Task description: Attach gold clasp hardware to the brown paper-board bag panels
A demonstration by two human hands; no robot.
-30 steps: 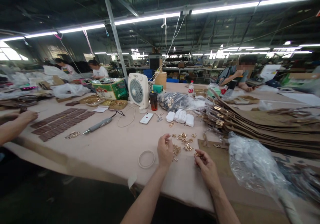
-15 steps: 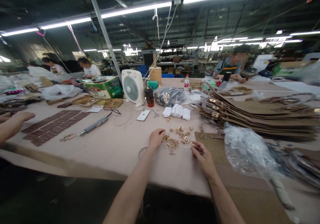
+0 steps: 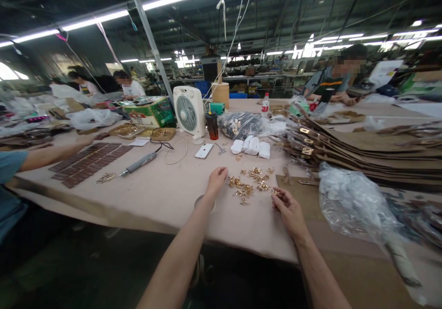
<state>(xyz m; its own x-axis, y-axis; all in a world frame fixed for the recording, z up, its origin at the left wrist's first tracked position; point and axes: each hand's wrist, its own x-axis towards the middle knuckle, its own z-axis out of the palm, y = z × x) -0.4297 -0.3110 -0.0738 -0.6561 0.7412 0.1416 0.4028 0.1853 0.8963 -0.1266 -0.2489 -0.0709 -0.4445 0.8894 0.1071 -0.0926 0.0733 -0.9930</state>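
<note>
A loose pile of small gold-coloured metal fittings (image 3: 243, 188) lies on the table between my hands. At its left edge my left hand (image 3: 217, 181) has its fingers pinched together; whatever is between them is too small to make out. My right hand (image 3: 287, 206), just right of the pile, holds a small gold metal fitting (image 3: 274, 192) between thumb and fingers. A round white dish (image 3: 199, 201) is partly hidden behind my left forearm.
A co-worker's arm (image 3: 51, 154) reaches over rows of brown leather strips (image 3: 86, 164) at left. Around stand a grey pen-like tool (image 3: 140, 163), a phone (image 3: 203, 150), a fan (image 3: 189, 111) and a dark tumbler (image 3: 212, 125). Stacked brown panels (image 3: 362, 157) and a plastic bag (image 3: 348, 203) fill the right.
My view has shifted slightly, so the table sits higher and further right. The co-worker's arm at left has stretched forward over the leather strips. My hands keep nearly the same pose by the pile.
</note>
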